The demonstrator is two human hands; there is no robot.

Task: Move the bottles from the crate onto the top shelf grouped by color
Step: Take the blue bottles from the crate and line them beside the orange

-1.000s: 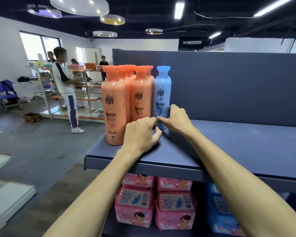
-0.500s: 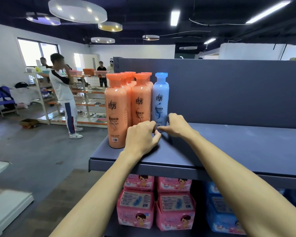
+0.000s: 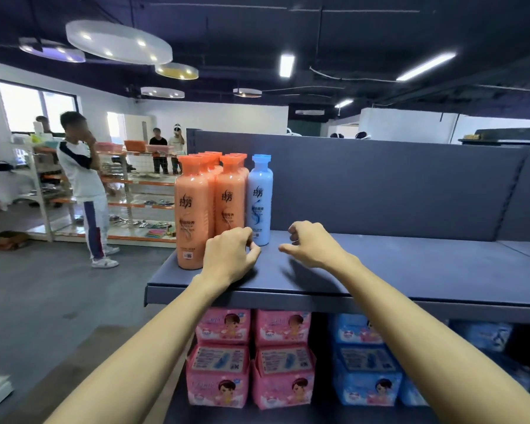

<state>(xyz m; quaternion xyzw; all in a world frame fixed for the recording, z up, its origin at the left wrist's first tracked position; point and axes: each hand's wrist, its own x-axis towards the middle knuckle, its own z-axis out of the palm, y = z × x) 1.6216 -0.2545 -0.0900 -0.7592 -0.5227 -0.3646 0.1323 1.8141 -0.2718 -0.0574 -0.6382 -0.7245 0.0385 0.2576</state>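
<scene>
- Two hands, both empty: left hand (image 3: 230,255) grip curled tight, right hand (image 3: 312,244) grip loosely curled.
- Blue bottle (image 3: 260,200) stands upright on top shelf (image 3: 395,267), beside orange bottles (image 3: 193,209).
- It's just beyond the left hand, which is nearer.

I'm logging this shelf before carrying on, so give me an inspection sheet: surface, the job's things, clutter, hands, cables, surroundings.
Surface: top shelf, grey-blue, with a back panel behind it.
Job's things: orange bottles upright in a cluster at the shelf's left end; one blue bottle upright right beside them; crate not in view.
Clutter: nothing seen.
Hands: left hand, fingers curled, in front of the orange bottles' base, gripping nothing visible; right hand loosely curled, apart from the blue bottle, holding nothing.
Cables: ceiling cables only.
Surroundings: pink packs and blue packs on the shelf below; people by a background rack.
</scene>
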